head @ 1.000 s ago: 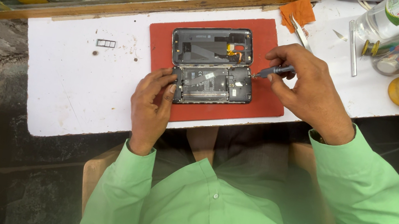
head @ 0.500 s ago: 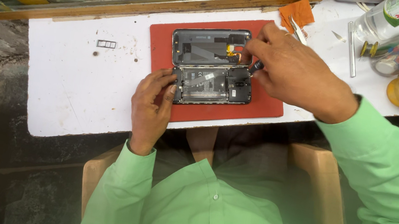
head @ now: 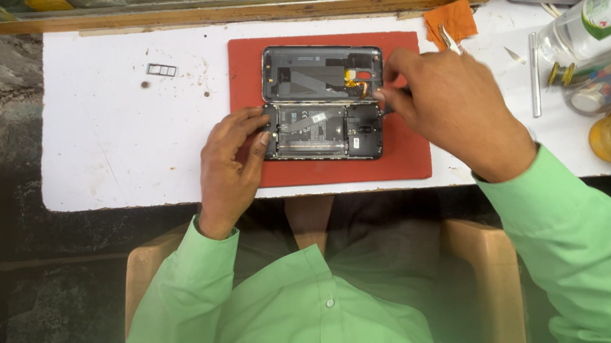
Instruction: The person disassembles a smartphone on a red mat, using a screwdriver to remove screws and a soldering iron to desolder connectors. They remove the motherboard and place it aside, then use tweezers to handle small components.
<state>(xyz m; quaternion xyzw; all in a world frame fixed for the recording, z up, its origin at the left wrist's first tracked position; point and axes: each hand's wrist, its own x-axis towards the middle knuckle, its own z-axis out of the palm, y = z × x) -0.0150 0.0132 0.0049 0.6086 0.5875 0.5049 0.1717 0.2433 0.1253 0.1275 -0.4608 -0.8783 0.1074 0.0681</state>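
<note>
Hands (head: 231, 161) (head: 449, 105) steady opened phone (head: 325, 104), tool seemingly pinched.

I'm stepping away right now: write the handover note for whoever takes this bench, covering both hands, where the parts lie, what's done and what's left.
Left hand: fingers pressed on the left edge of the opened phone body, steadying it on the red mat.
Right hand: at the phone's upper right edge; whether it grips a tool cannot be seen.
Back cover: off, lying flat just above the body on the mat.
Done: phone opened.
Left: work inside it, then closing.
</note>
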